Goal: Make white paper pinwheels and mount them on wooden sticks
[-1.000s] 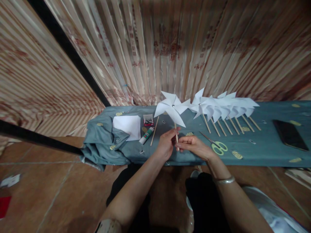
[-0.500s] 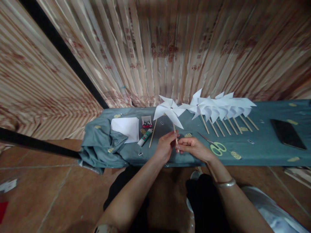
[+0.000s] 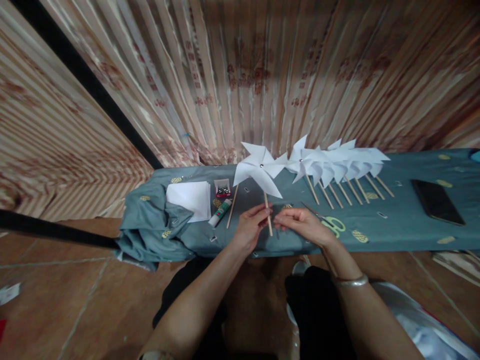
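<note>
A white paper pinwheel [image 3: 261, 166] on a thin wooden stick stands in front of me, its blades pointing away. My left hand [image 3: 250, 225] grips the stick between thumb and fingers. Just right of the stick, apart from it, is my right hand [image 3: 298, 224], fingers curled together; whether anything is inside them is hidden. Close to the right hand lie scissors with yellow-green handles [image 3: 333, 226]. Several finished white pinwheels [image 3: 330, 167] overlap in a row behind, sticks toward me. One loose wooden stick [image 3: 232, 210] lies left of the held pinwheel.
On the grey-green cloth [image 3: 397, 232] to the left are a stack of white paper [image 3: 191, 200], a small red box of pins [image 3: 222, 189] and a glue stick [image 3: 219, 213]. A black phone [image 3: 437, 201] lies at right. Behind hangs a patterned curtain [image 3: 255, 75].
My right hand has let go of the stick's lower end and moved slightly right, fingers curled. My left hand still holds the pinwheel. The whole view has shifted a little.
</note>
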The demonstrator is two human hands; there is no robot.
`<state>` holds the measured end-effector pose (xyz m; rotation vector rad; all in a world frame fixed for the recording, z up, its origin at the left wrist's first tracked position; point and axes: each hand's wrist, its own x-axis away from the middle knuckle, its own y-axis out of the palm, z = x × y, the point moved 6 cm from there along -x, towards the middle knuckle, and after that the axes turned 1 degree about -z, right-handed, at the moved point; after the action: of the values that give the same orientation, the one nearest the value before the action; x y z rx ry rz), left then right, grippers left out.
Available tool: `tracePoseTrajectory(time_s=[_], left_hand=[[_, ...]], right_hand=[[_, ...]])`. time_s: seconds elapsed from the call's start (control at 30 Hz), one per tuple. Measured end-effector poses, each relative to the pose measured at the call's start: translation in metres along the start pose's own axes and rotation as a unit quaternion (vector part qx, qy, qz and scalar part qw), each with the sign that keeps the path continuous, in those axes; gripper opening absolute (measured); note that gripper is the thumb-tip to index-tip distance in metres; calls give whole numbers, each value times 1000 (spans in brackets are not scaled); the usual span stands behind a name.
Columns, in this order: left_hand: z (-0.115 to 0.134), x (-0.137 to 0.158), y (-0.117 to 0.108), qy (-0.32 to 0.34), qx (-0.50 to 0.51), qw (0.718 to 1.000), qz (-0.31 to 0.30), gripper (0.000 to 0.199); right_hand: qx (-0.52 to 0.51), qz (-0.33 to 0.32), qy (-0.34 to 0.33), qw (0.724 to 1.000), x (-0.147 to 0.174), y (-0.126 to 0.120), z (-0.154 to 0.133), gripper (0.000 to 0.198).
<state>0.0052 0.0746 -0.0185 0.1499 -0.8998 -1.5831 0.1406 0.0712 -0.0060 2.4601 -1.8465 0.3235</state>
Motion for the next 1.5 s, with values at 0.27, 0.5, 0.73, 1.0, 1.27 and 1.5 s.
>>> tracePoseTrajectory(time_s=[0.27, 0.5, 0.73, 1.0, 1.27, 1.5], left_hand=[[-12, 2, -1, -31, -25, 999, -9, 34], [-17, 0, 2, -29, -36, 999, -15, 27], [-19, 0, 3, -33, -39, 999, -14, 27], [-24, 1, 4, -41, -29, 999, -15, 29], [-29, 2, 7, -51, -23, 998, -26, 32], [-28, 4, 9, -51, -24, 998, -35, 35]], right_hand=[[-35, 247, -81, 965, -4, -44, 7, 50], [-10, 234, -82, 969, -2, -34, 5, 43], [23, 223, -95, 970, 0, -30, 1, 46], [31, 190, -104, 976, 1, -17, -8, 43], [-65, 176, -51, 981, -2, -9, -2, 38], [-151, 163, -28, 975, -3, -5, 0, 33]])
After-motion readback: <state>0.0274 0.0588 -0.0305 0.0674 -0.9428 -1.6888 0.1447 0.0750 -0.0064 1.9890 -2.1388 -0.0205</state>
